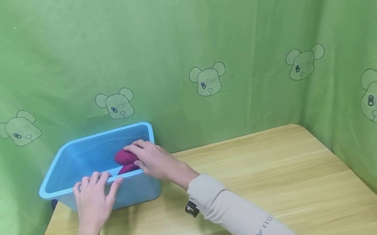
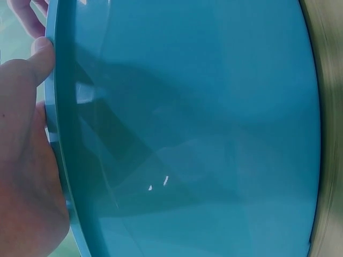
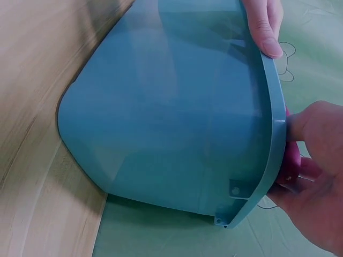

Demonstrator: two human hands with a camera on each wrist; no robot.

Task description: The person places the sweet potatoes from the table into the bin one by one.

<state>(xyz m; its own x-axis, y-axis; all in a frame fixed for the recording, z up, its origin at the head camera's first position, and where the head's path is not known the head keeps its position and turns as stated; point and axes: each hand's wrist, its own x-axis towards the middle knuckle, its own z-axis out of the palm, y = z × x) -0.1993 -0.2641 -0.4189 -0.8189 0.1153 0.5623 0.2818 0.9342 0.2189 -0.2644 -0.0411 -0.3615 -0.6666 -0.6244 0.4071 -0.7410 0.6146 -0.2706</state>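
Observation:
A light blue plastic bin [image 1: 136, 189] stands at the table's back left, its open top facing up. My left hand [image 1: 93, 202] grips its near rim, fingers over the edge and thumb along the outside. In the left wrist view the thumb presses on the rim beside the smooth bin wall [image 2: 214, 118]. My right hand [image 1: 156, 159] reaches over the bin's near right corner and holds a dark magenta, rounded thing [image 1: 125, 157] inside. Two lobes of it show; its kind is unclear. The right wrist view shows only a bit of the magenta thing [image 3: 290, 163] behind the rim.
Under the bin lies a wooden table [image 1: 260, 188] with a rounded far right corner. Green curtains [image 1: 159, 35] printed with bear faces hang behind and at both sides, close to the bin's back.

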